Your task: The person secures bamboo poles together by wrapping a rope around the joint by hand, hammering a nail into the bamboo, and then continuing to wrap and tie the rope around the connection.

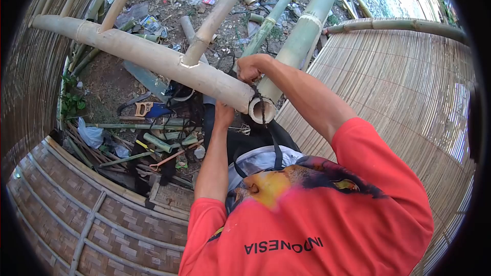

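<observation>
A thick pale bamboo pole (148, 55) runs from the upper left to the centre, where it meets a thick green bamboo pole (291, 46). Black cord (262, 106) is wrapped at this joint and crosses the hollow end of a pole. My right hand (249, 69) is at the far side of the joint beside the green pole, its fingers curled; what they hold is too small to make out. Beneath the pale pole is my left hand (224, 114), its fingers mostly hidden by the pole.
On the ground at left lie a handsaw (152, 110), a sickle (134, 102), cut bamboo pieces (157, 142) and a plastic bag (90, 134). Woven bamboo panels (123, 225) stand at lower left, with a slatted bamboo screen (399, 82) at right. More poles slant upward.
</observation>
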`<state>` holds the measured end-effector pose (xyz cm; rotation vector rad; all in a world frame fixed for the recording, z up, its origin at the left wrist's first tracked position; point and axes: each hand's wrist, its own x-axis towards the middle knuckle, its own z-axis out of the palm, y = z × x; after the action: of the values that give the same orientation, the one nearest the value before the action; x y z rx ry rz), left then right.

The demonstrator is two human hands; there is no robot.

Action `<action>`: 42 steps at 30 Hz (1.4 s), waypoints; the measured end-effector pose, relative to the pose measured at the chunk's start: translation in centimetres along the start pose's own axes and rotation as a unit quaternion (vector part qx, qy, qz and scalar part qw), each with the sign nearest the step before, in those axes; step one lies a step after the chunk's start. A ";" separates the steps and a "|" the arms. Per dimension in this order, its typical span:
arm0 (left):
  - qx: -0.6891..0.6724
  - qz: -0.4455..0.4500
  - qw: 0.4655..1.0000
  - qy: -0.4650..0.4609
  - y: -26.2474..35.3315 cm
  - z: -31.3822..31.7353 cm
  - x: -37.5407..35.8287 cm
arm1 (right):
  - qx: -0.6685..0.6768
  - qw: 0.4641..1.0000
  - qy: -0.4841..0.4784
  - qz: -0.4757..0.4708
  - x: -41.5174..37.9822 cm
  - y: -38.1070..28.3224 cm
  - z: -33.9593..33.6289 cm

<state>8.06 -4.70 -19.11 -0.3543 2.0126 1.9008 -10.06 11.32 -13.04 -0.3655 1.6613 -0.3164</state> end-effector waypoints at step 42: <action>-0.157 -0.223 0.961 0.051 12.4 1.5 -12.4 | 0.171 0.723 0.660 -0.107 -19.0 -4.7 19.9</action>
<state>14.30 -3.05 -2.71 -0.9198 1.5119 1.9232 11.94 15.08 3.67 0.0267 2.8793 -1.2614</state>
